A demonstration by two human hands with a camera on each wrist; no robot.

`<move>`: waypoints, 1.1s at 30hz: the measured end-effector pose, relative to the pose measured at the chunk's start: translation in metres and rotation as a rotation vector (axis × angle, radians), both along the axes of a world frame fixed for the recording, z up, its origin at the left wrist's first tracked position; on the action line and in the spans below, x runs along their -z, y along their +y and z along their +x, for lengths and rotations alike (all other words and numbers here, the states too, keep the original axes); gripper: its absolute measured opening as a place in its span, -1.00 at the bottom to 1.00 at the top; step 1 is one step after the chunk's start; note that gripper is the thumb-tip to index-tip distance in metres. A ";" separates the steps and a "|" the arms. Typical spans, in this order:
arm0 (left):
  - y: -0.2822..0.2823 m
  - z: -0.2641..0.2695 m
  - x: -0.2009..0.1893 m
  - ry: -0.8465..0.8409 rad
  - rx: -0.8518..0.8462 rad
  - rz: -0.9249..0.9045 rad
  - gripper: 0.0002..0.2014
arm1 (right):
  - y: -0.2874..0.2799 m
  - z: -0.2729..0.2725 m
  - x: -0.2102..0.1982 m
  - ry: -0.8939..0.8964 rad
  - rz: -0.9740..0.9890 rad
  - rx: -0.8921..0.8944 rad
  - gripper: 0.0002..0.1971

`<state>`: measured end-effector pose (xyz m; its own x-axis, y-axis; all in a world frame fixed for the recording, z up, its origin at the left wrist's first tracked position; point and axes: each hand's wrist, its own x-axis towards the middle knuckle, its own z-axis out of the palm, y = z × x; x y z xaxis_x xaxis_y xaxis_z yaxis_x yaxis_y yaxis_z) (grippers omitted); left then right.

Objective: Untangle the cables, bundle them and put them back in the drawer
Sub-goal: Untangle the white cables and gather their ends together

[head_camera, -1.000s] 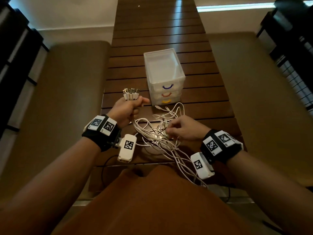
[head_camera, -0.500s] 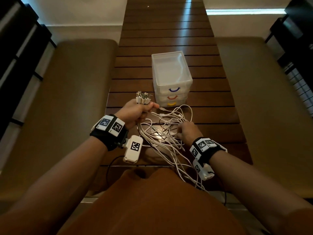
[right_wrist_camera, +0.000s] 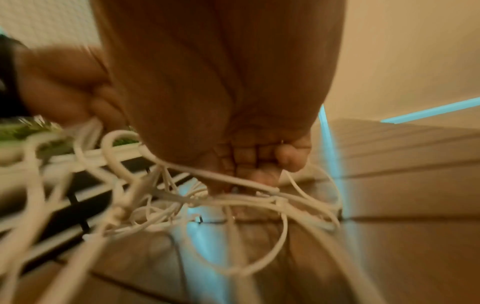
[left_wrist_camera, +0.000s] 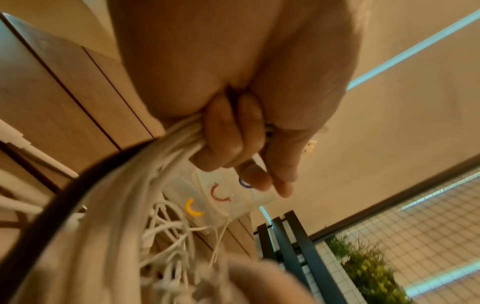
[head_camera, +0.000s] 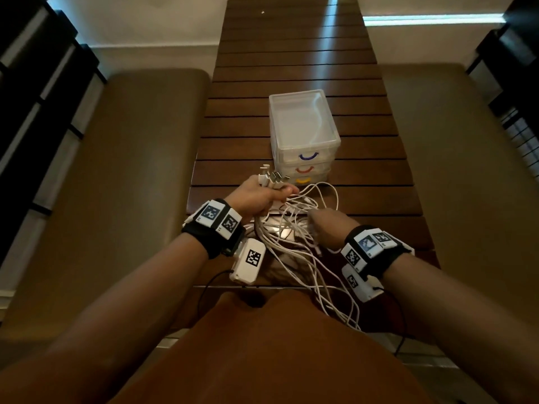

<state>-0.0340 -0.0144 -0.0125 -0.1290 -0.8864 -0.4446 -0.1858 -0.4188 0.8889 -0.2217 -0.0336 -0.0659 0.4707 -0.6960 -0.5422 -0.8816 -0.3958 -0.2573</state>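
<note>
Untangling is under way: the left hand grips the white cables' plug ends near the slatted table's near edge, the right hand's curled fingers seemingly hooking a strand, which next needs pulling free.

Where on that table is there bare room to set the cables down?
Bare slats lie beyond the drawer unit, and beside it on both sides. The near end is crowded: tangled cables between left hand and right hand.

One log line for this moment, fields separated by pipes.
left hand: grips cable plugs | right hand: fingers in cable tangle | drawers: closed | stage: untangling
</note>
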 end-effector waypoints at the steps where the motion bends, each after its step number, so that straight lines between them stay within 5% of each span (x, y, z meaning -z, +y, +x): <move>1: 0.001 -0.004 0.002 -0.030 0.029 -0.028 -0.84 | -0.001 -0.001 -0.010 -0.073 -0.005 0.029 -0.84; 8: 0.002 -0.025 0.011 -0.052 0.066 -0.028 -0.91 | -0.017 -0.016 -0.076 -0.644 -0.066 0.272 -0.89; 14: 0.002 -0.015 0.021 -0.208 0.019 0.050 -0.90 | -0.049 -0.046 -0.101 -1.202 -0.189 0.627 -0.74; 18: 0.002 -0.010 0.025 -0.255 -0.032 0.077 -0.92 | -0.054 -0.055 -0.109 -1.526 -0.050 0.820 -0.74; 24: -0.007 -0.024 0.008 0.097 -0.270 -0.033 -0.89 | -0.027 -0.035 -0.089 -1.326 0.217 0.731 -0.69; 30: -0.007 -0.033 -0.004 0.571 -0.077 -0.012 -0.75 | -0.006 0.000 -0.074 -1.317 0.270 0.793 -0.81; 33: -0.005 -0.038 -0.003 0.548 -0.127 -0.022 -0.81 | -0.003 0.007 -0.072 -1.350 0.333 0.818 -0.78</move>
<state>-0.0723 -0.0195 -0.0099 -0.2276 -0.9182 -0.3241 0.3563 -0.3883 0.8499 -0.2148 -0.0362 0.0065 0.2866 -0.9297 -0.2313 0.1125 0.2724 -0.9556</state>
